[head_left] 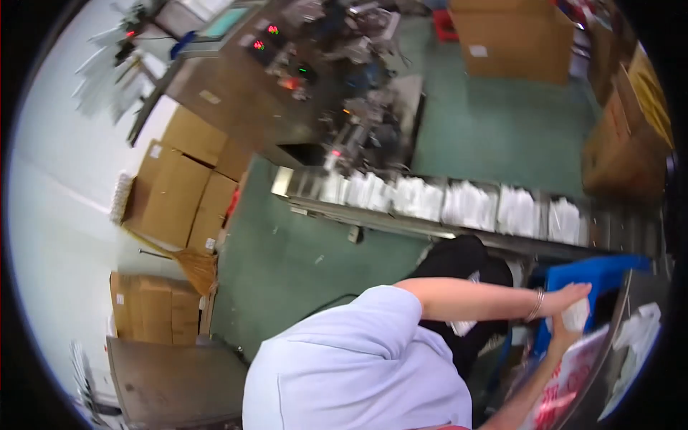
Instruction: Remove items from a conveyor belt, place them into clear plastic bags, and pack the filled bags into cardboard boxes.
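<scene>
At the right side, a small white bundle [575,314] sits between my two hands; what it is made of cannot be told. My left hand [566,297], with a bracelet at the wrist, lies along its far side with the fingers fairly straight. From the near side my right hand [565,334] closes on the same bundle. Just below the hands is a clear plastic bag [555,394] with red print. A blue plastic stool or crate [598,271] stands right beyond them.
A conveyor [430,227] carrying several white packs [469,206] crosses in front of me, leading from a machine [365,136]. Cardboard boxes stand at the back right [512,43], far right [625,147] and left [172,190]. A broom [195,269] leans by the wall.
</scene>
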The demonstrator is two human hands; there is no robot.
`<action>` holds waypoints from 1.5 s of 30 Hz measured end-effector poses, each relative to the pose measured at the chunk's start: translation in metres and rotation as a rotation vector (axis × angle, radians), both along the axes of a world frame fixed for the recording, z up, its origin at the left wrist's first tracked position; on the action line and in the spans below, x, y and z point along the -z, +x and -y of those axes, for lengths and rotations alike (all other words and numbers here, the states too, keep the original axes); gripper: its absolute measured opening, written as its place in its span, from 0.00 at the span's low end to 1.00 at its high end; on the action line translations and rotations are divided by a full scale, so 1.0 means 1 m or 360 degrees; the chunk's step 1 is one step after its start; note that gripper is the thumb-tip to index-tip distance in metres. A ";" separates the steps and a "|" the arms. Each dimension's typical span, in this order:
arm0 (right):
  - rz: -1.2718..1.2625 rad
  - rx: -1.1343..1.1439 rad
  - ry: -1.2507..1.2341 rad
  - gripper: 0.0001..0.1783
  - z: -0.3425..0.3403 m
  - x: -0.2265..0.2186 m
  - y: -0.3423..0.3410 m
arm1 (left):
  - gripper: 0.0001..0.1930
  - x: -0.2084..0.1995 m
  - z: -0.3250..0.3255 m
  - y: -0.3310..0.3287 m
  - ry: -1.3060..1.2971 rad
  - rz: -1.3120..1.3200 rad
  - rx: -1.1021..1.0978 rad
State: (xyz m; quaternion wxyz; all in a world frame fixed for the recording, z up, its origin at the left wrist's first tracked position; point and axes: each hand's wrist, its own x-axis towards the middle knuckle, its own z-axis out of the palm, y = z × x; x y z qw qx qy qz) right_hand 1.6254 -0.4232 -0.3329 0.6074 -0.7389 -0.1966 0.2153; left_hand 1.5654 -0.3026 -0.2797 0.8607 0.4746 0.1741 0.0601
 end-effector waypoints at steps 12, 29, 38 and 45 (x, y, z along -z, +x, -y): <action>-0.1193 -0.0515 0.0497 0.27 -0.058 -0.057 -0.127 | 0.23 -0.045 -0.021 -0.198 0.0486 -0.0175 -0.0418; -0.0281 -0.0432 -0.0226 0.28 -0.015 -0.076 -0.173 | 0.14 -0.003 0.009 -0.268 0.1620 -0.0578 -0.0715; 0.0568 -0.0520 -0.0414 0.29 -0.045 -0.093 -0.194 | 0.11 0.049 -0.004 -0.256 0.2103 -0.0436 -0.0764; 0.1680 -0.0614 -0.0414 0.29 -0.057 -0.051 -0.216 | 0.08 0.065 -0.019 -0.257 0.0798 -0.0709 -0.0761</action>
